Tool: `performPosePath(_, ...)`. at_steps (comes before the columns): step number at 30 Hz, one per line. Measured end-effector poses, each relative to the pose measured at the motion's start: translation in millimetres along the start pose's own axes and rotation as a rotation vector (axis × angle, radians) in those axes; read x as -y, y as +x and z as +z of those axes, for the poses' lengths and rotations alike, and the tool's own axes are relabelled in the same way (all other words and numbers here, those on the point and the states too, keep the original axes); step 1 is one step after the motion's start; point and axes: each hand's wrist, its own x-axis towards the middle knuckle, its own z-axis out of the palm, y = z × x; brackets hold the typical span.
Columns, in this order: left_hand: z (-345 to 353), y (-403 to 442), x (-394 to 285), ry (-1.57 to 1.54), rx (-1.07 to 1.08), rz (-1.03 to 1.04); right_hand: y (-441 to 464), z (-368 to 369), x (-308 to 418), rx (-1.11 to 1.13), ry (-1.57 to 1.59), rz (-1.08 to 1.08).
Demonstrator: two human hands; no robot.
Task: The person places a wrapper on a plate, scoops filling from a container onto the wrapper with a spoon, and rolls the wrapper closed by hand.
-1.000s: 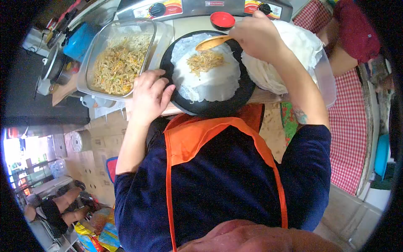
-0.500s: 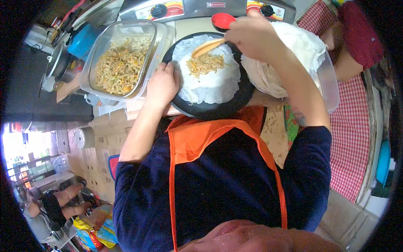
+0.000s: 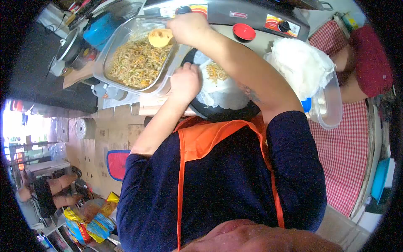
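My right hand (image 3: 189, 29) is closed round a wooden spoon (image 3: 160, 38), whose bowl is over the edge of the wire basket (image 3: 145, 25) of shredded vegetable filling (image 3: 136, 63). My left hand (image 3: 185, 82) rests at the left edge of the round black plate (image 3: 235, 114), fingers bent; whether it grips anything is hidden. On that plate lies a thin white wrapper (image 3: 222, 94) with a small heap of filling (image 3: 216, 72) on it. My right forearm hides part of the plate.
A small red bowl (image 3: 244, 32) stands behind the plate, near a stove (image 3: 231, 14). White wrappers (image 3: 300, 67) are piled over a plastic tub (image 3: 333, 101) at the right. Another person's arm and red sleeve (image 3: 371, 61) show beyond. A blue container (image 3: 100, 29) is back left.
My right hand has carried the spoon left from the plate to the basket. The wrapper pile has shifted shape, and the tub beneath shows more. The view has turned somewhat.
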Motion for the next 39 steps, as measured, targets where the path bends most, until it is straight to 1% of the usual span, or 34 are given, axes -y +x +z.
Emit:
performPosePath(1, -0.2, -0.7, 0.8, 0.004, -0.003, -0.007, 8.7, 7.7, 2.3, -0.003, 0.002, -0.008)
performPosePath(3, -0.5, -1.5, 1.1, -0.059, -0.047, 0.031, 18.2, 15.7, 4.8, 0.165, 0.088, 0.105)
performPosePath(4, -0.8, -1.1, 1.3, -0.064, -0.065, 0.038, 18.8, 15.8, 3.7, 0.165, 0.086, 0.108)
performPosePath(6, -4.9, -0.1, 0.4, -0.099, -0.057, 0.040, 14.5, 13.0, -4.3, 0.094, 0.086, 0.068)
performPosePath(7, -7.4, 0.8, -1.2, -0.130, -0.051, 0.032, 4.5, -1.7, -8.9, 0.098, 0.081, 0.084)
performPosePath(8, -8.7, 0.7, -2.3, -0.143, -0.043, 0.045, -10.7, -18.3, -18.4, 0.034, 0.144, 0.148)
performPosePath(9, -9.2, 0.8, -2.8, -0.218, -0.034, 0.028, -27.4, -29.7, -30.1, -0.030, 0.203, 0.212)
performPosePath(11, -5.7, 1.0, -3.9, -0.310, -0.022, 0.018, -64.8, -24.5, -65.7, -0.132, 0.181, 0.336)
performPosePath(13, -1.1, 1.8, -3.3, -0.603, -0.031, -0.076, -105.6, -9.9, -79.8, -0.072, 0.151, 0.522)
performPosePath(14, 5.9, 4.2, -0.7, -0.715, -0.102, -0.052, -123.1, -9.2, -65.2, 0.036, 0.119, 0.559)
performPosePath(15, 3.6, 6.1, -0.4, -0.759, -0.100, -0.054, -140.4, -7.1, -47.7, 0.144, 0.090, 0.596)
performPosePath(17, 9.0, 12.2, 1.0, -0.807, -0.147, -0.039, -172.5, 36.8, -29.2, -0.060, 0.106, 0.420)
performPosePath(18, 9.1, 13.4, 0.6, -0.873, -0.064, -0.104, -181.2, 49.8, -28.3, -0.056, 0.110, 0.439)
performPosePath(19, 8.4, 14.2, 0.9, -0.870, -0.075, -0.094, -187.3, 59.5, -28.5, -0.031, 0.126, 0.549)
performPosePath(20, 6.1, 13.4, -0.9, -0.896, -0.059, -0.132, -191.9, 68.0, -28.8, -0.006, 0.143, 0.656)
performPosePath(21, 1.7, 12.1, -2.5, -0.921, -0.047, -0.171, -196.0, 75.9, -29.2, -0.009, 0.148, 0.664)
performPosePath(23, -2.0, 10.2, -3.8, -0.907, -0.053, -0.159, -203.1, 88.2, -34.2, -0.177, 0.056, 0.807)
performPosePath(25, -0.7, 9.2, -3.0, -0.890, -0.061, -0.154, -204.0, 84.7, -42.6, -0.160, 0.130, 0.776)
performPosePath(27, 9.5, 10.1, 1.3, -0.984, -0.098, -0.193, -204.2, 81.5, -45.9, -0.143, 0.201, 0.744)
performPosePath(28, 13.2, 10.9, 3.9, -0.979, -0.101, -0.193, -203.7, 79.8, -46.7, -0.220, 0.372, 0.768)
performPosePath(29, 16.8, 11.7, 6.9, -1.105, -0.095, -0.227, -203.0, 79.2, -47.5, -0.294, 0.543, 0.786)
performPosePath(30, 17.0, 11.7, 8.1, -1.232, -0.091, -0.262, -203.3, 82.5, -48.2, -0.294, 0.547, 0.779)
performPosePath(31, 17.9, 10.6, 7.5, -1.229, -0.096, -0.266, -204.3, 87.7, -48.6, -0.320, 0.577, 0.860)
performPosePath(32, 19.7, 8.9, 5.1, -1.310, -0.070, -0.291, -205.6, 91.5, -49.9, -0.344, 0.605, 0.942)
performPosePath(33, 20.5, 7.1, 2.3, -1.391, -0.043, -0.315, -206.8, 90.4, -51.8, -0.342, 0.607, 0.939)
performPosePath(35, 24.4, -1.5, -1.4, -1.356, -0.025, -0.315, -209.6, 88.1, -56.4, -0.143, 0.520, 0.974)
performPosePath(37, 26.9, -4.9, -1.4, -1.318, -0.001, -0.309, -210.8, 81.5, -55.5, -0.158, 0.534, 0.966)
performPosePath(39, 24.1, -6.1, 4.2, -1.042, 0.031, -0.225, -213.7, 82.0, -54.3, -0.176, 0.552, 0.970)
